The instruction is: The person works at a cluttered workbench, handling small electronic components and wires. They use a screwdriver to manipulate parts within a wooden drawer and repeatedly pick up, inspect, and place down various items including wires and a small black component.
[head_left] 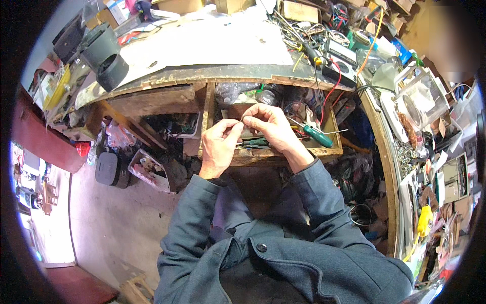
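Observation:
Both my hands meet over a pulled-out wooden drawer (273,157), fingertips close together. My left hand (218,147) is closed in a pinch. Opposite it, my right hand (273,130) pinches too, thumb against forefinger. Whatever lies between the fingertips is too small to make out. A screwdriver with a green handle (318,136) rests across the drawer's right side, just right of my right hand. Below my hands, another dark green-handled tool (255,143) lies in the drawer. Clear plastic bags (233,92) fill its back part.
A white sheet (202,43) covers much of the bench top. Dark cylindrical containers (111,71) stand at its left. Cables, a red wire (331,91) and a small black-and-silver device (341,66) crowd the right. A cluttered side bench (400,167) runs along my right. A box (149,169) sits on the floor.

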### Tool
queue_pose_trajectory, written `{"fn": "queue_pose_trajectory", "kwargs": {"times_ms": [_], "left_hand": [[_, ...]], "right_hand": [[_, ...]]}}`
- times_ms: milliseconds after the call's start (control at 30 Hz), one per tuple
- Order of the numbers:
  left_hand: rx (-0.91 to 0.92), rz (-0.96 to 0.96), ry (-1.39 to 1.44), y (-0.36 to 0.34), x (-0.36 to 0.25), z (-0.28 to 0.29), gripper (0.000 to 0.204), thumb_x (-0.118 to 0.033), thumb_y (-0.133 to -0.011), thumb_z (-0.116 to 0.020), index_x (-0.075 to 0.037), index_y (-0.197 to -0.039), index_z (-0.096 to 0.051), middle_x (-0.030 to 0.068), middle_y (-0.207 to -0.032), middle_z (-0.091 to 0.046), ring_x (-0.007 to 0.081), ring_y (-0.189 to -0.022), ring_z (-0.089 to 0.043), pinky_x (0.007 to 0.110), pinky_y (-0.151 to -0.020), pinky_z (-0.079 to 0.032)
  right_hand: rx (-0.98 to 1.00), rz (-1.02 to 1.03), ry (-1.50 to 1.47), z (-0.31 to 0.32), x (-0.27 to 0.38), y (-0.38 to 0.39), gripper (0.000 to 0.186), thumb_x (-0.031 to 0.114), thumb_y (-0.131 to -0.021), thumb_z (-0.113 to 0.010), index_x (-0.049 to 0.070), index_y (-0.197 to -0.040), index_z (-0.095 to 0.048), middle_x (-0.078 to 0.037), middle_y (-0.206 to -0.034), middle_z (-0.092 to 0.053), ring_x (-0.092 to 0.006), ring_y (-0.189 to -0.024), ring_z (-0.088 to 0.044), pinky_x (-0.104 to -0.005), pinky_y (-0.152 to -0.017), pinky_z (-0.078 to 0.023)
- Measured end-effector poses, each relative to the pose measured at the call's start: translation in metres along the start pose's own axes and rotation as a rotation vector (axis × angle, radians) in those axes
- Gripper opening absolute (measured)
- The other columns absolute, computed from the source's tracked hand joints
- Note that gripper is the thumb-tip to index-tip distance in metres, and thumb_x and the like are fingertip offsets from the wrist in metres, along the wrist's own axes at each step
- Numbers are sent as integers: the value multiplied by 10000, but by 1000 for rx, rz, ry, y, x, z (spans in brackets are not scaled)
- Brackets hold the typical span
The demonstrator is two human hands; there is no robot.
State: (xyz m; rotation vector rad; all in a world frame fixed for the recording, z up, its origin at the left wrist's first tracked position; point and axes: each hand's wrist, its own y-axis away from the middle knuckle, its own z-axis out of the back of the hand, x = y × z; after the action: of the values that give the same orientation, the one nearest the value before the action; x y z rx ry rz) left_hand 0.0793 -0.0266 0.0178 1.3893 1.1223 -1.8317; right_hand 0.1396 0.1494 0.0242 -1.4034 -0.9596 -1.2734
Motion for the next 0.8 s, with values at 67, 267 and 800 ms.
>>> {"fn": "queue_pose_trajectory", "kwargs": {"times_ms": [67, 267, 800], "left_hand": [[24, -6, 23, 0, 3, 3, 118, -104, -991, -718, 8, -1006, -749, 29, -828, -742, 95, -688, -684, 240, -636, -530], [47, 50, 78, -3, 10, 6, 140, -116, -1004, -684, 9, -976, -739, 37, -807, -729, 102, -669, -674, 243, -624, -522], [40, -52, -306, -9, 16, -7, 235, -270, -972, -734, -36, -971, -751, 159, -738, -728, 237, -629, -714, 377, -616, -532]], "right_hand": [[19, -12, -34, -1, -2, 0, 125, 125, -1008, -694, 15, -1040, -744, 4, -871, -716, -57, -747, -604, -241, -684, -509], [59, 26, 1, 0, -5, 0, 164, 163, -1036, -684, 21, -1095, -742, 19, -895, -711, -52, -770, -594, -238, -698, -497], [-179, 101, 184, 13, -4, -2, 130, 137, -930, -750, 16, -976, -754, -13, -863, -736, -72, -799, -643, -266, -719, -529]]}}
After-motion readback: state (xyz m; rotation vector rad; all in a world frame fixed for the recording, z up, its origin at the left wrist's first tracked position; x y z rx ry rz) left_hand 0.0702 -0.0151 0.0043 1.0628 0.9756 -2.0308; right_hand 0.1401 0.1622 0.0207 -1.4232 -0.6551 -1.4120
